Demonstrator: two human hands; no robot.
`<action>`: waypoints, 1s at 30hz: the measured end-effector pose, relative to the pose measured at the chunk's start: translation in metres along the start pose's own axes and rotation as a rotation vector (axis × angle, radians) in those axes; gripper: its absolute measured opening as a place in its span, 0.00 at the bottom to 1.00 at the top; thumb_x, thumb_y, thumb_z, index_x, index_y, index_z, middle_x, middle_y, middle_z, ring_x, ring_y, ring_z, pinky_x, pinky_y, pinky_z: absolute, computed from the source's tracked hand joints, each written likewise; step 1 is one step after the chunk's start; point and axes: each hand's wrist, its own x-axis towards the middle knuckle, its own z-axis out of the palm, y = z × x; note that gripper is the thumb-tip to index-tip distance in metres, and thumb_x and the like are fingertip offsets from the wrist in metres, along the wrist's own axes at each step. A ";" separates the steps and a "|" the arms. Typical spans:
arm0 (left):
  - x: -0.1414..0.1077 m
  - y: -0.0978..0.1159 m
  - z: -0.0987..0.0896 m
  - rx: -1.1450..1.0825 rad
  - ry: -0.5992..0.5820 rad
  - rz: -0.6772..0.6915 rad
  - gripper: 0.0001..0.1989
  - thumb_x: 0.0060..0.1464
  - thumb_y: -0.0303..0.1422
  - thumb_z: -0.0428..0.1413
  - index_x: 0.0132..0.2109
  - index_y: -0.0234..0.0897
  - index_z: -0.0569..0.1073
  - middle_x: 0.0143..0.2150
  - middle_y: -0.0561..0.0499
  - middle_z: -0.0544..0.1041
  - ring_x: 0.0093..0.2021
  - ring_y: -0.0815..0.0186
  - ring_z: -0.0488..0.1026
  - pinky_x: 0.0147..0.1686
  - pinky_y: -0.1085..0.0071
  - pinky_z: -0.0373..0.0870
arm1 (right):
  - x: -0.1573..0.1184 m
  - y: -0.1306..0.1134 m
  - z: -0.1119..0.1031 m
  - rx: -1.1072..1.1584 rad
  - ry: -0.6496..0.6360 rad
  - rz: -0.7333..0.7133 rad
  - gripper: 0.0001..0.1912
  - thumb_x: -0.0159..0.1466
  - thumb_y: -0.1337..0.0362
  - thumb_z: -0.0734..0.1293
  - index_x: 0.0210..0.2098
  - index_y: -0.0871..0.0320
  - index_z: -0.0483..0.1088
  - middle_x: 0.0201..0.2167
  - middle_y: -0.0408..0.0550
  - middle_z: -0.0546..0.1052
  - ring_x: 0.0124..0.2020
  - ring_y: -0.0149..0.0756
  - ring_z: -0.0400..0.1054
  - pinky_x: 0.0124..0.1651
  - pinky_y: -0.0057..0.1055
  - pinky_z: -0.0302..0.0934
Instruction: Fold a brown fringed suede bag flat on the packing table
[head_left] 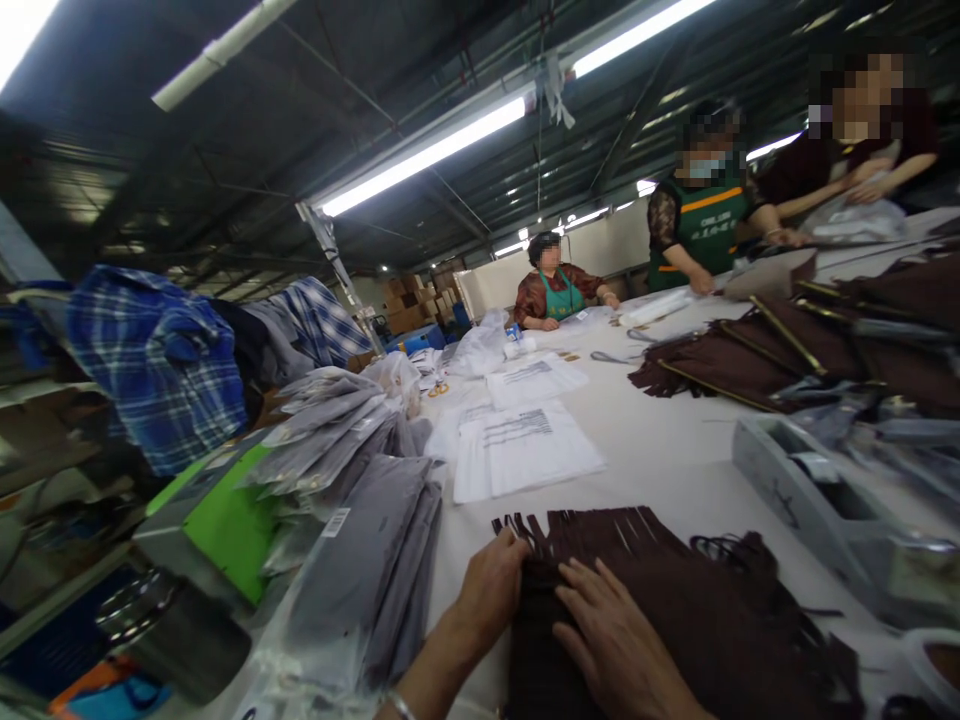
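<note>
A dark brown fringed piece (697, 610) of soft, suede-like material lies on the white table in front of me. Its cut strips point toward the far side and the right. My left hand (491, 585) has its fingers closed at the upper left corner, pinching the fringe. Spread flat on top of the brown material is my right hand (615, 640), fingers apart and holding nothing. Just left of my left arm are grey folded items in clear plastic bags (360, 560), one with a white barcode label.
White printed plastic bags (532, 440) lie beyond the brown piece. At right stand a grey tape dispenser (817, 510) and a pile of brown pieces with gold zips (795, 340). A thermos (172, 635) and a green box (217, 520) are at left. Several co-workers work across the table.
</note>
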 end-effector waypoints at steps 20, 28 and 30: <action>-0.030 0.037 0.041 -0.152 -0.055 -0.215 0.36 0.61 0.44 0.46 0.69 0.27 0.52 0.72 0.40 0.48 0.72 0.52 0.40 0.69 0.48 0.35 | 0.020 0.012 -0.032 1.120 0.364 0.625 0.23 0.52 0.45 0.69 0.36 0.57 0.76 0.39 0.51 0.80 0.49 0.49 0.71 0.57 0.43 0.61; -0.023 0.063 0.020 -0.579 0.103 -0.067 0.34 0.65 0.47 0.37 0.70 0.30 0.48 0.73 0.44 0.46 0.72 0.63 0.43 0.69 0.63 0.42 | 0.005 0.018 -0.084 1.091 0.347 0.601 0.24 0.51 0.43 0.70 0.36 0.56 0.76 0.39 0.52 0.80 0.48 0.50 0.73 0.58 0.45 0.62; -0.035 0.045 0.020 -0.377 0.156 -0.152 0.33 0.65 0.44 0.39 0.69 0.28 0.50 0.73 0.42 0.45 0.72 0.59 0.41 0.69 0.56 0.40 | -0.016 0.033 -0.100 0.877 0.337 0.539 0.22 0.55 0.46 0.69 0.41 0.54 0.77 0.46 0.51 0.79 0.53 0.50 0.70 0.64 0.49 0.54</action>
